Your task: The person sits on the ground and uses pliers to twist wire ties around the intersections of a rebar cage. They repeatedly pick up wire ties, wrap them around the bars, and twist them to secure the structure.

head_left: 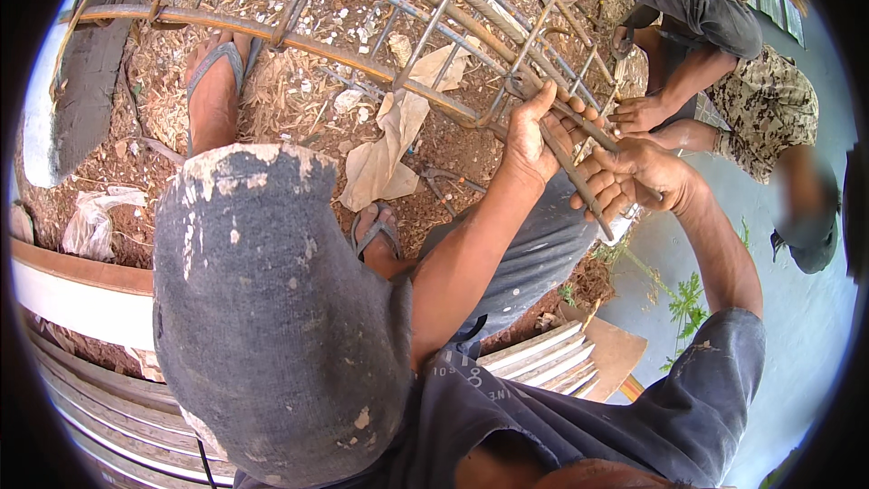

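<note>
A cage of rusty steel reinforcing bars (371, 62) runs across the top of the view, its long bars crossed by bent stirrups. At its right end are rusty long-handled pincers (568, 166), their jaws beside the bars and partly hidden. My left hand (532, 134) is closed around the pincers near the jaws, thumb pointing up toward the cage. Farther down, my right hand (644, 172) grips the handles, its fingers curled between and over them. A co-worker's hand (639, 114) rests close to the cage end, just beyond my right hand.
A crouching person (715, 63) in camouflage shorts is at the right, by a pale blue wall (670, 249). Torn brown paper (389, 149) lies on soil strewn with wood chips. A grey plank (100, 72) stands at left; white-edged slats (543, 358) lie beside my leg.
</note>
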Demonstrator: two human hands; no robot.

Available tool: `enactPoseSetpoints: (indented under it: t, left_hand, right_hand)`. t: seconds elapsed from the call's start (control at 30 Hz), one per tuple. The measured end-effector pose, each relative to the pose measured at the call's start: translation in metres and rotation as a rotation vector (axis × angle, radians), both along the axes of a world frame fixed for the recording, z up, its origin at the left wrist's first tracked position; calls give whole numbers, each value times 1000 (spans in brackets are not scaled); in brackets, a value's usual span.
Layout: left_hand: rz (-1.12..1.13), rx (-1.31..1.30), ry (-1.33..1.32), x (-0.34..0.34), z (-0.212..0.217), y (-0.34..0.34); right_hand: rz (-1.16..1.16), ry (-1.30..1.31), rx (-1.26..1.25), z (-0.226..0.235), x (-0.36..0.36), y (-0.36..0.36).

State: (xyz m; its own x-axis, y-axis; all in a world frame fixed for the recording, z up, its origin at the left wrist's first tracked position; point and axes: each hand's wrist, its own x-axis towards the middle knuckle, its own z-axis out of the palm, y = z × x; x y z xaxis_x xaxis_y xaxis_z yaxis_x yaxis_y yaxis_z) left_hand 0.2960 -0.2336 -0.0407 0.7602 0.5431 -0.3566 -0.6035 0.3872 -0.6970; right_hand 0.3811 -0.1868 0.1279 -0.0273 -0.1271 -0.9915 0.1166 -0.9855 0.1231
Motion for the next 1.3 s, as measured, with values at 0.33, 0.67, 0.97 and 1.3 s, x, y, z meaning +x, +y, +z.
enactPoseSetpoints:
  t: [0.33, 0.67, 0.97, 1.3]
  left_hand:
    - [-85, -412, 296, 30, 36, 43]
    - [-104, -74, 341, 28, 31, 32]
    - [-109, 12, 195, 22, 16, -12]
    - [-204, -549, 254, 26, 65, 70]
  right_hand:
    - [1813, -610, 618, 24, -27, 9]
    - [2020, -509, 538, -14, 53, 51]
    - [412, -103, -179, -1, 23, 23]
    - [2093, -819, 502, 8, -21, 16]
